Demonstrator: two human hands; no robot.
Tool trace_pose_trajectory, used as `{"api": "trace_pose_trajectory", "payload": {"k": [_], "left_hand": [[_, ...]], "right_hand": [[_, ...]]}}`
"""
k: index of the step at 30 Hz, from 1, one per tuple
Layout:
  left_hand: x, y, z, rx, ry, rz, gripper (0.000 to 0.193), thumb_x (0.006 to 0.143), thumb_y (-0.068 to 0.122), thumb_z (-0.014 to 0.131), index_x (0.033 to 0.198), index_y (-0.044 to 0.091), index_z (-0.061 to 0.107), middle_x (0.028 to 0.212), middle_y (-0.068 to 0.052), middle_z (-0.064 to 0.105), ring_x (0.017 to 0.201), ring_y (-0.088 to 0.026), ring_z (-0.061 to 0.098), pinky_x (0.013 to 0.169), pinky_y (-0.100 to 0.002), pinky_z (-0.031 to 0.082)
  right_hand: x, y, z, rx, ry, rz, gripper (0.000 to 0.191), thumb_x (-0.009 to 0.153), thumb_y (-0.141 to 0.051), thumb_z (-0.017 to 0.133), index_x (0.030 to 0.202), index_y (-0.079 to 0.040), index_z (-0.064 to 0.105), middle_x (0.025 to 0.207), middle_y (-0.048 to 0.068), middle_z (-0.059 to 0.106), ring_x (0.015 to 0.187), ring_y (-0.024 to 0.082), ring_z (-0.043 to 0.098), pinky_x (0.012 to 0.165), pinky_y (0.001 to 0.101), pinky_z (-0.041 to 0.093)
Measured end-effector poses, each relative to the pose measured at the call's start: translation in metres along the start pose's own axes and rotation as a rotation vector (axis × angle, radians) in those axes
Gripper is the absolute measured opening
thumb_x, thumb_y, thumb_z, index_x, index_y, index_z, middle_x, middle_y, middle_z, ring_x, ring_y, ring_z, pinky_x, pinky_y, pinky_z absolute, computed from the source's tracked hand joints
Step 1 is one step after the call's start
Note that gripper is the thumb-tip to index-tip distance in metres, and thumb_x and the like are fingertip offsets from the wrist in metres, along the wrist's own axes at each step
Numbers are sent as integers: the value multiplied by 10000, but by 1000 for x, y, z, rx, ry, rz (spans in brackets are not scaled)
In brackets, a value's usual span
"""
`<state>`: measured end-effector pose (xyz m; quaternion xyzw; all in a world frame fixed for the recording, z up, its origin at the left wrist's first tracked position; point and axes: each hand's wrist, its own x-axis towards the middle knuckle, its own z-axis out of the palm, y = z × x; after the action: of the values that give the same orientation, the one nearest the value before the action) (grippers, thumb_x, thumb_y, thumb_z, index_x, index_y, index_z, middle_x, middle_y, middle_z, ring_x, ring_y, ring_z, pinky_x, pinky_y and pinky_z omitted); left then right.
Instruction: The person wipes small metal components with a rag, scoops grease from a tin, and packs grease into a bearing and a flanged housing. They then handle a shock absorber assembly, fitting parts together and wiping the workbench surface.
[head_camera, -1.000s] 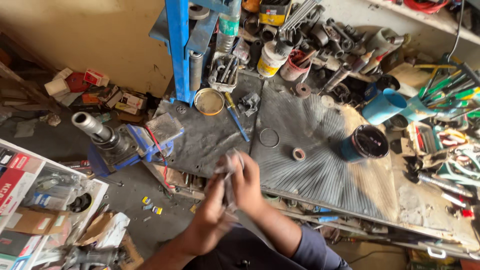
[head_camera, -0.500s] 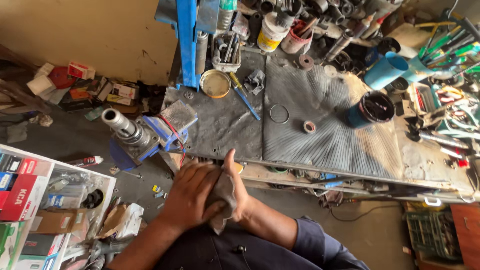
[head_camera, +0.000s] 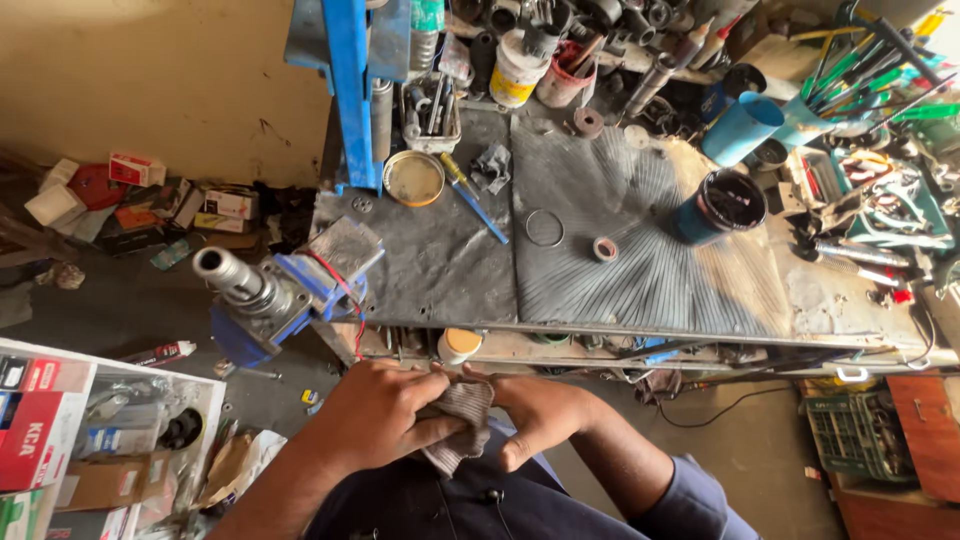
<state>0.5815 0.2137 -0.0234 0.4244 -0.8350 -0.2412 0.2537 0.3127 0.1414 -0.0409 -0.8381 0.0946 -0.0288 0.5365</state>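
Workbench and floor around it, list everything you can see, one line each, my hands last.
Workbench: one, dark grey, across the middle.
Ribbed mat: one, grey, on the bench's right half.
Vise: one, blue, at the bench's left corner.
Round tin: one, yellowish, beside the blue post.
Screwdriver: one, blue and yellow, right of the tin.
Ring: one, thin metal, on the mat.
Tape roll: one, small, on the mat.
Cup: one, blue with dark inside, on the mat.
Boxes: several, red and white, lower left.
Cloth: one, grey-brown, between both hands.
Left hand: gripping the cloth.
Right hand: gripping the cloth.
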Motion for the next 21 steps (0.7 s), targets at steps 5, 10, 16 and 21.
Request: {"api": "trace_pose_trajectory", "payload": {"k": [5,10,16,21], "left_hand": [[26,-17,1,-145,399,114,282,730,48,657,998,108,727,920,-84,733,895,-306,664,825,-429,486],[86,-21,25,-383,578,-326,274,769,-25,646,1023,61,698,952,-83,728,901,-239,736,818,-340,556],[171,-4,53,-95,826,-86,201,818,35,746,1013,43,699,968,-121,721,927,-286,705,832,-373,518],[209,-6,62,-358,898,-412,203,908,78,704,1098,12,671,954,-108,740,869,-219,764,763,-319,562]], "right_hand": [[-22,12,-41,444,319,-142,762,985,-616,661,1341,57,665,1591,272,522,1540,412,466,1299,527,339],[-23,30,-71,586,738,-79,523,1017,-318,685,1383,35,565,1446,231,600,1402,368,548,1215,490,395],[-13,48,-115,119,898,-180,543,921,-141,691,1396,36,496,1407,157,568,1338,281,524,1144,437,380],[-20,76,-168,-111,963,-291,263,866,109,661,1102,3,707,1208,131,729,1233,273,688,1167,410,491]]}}
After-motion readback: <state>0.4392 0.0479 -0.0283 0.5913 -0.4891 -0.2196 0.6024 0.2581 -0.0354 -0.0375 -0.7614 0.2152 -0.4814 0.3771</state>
